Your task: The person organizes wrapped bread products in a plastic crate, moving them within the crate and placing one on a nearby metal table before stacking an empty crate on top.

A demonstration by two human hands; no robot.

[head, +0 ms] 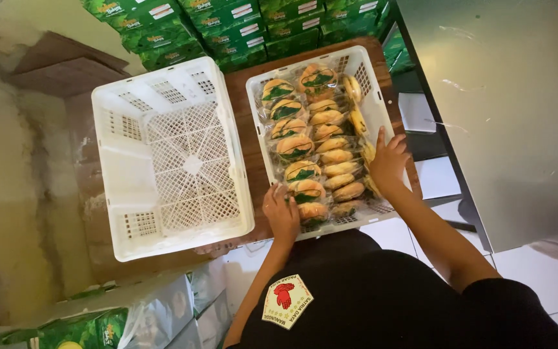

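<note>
Steel table: a large grey sheet-metal surface is filling the right side of the view, its dark edge running diagonally just beside the filled crate; its far and right parts are running out of the picture.
Empty crate: a white plastic lattice crate is sitting to the left, tilted a little, with its floor bare and its near corner hanging past the wooden top.
Filled crate: a matching white crate is lying just to the right of the empty one, on a brown wooden top, with a narrow strip of wood showing between the two.
Wrapped buns: round golden buns in clear wrappers with green markings are lying packed in two main rows and a thinner row along the right wall, filling the crate end to end; the glare of the wrap is blurring how many there are.
Green cartons: stacked cartons are lining the top edge beyond both crates, cut off by the frame; more are showing at the lower left.
Right hand: it is resting on the crate's right rim with fingers spread and flat, gripping nothing.
Left hand: it is lying on the nearest buns at the crate's near end, fingers loosely curled over a wrapper; whether they are pinching it cannot be told.
Open room: pale tiled floor is showing at the lower right.
</note>
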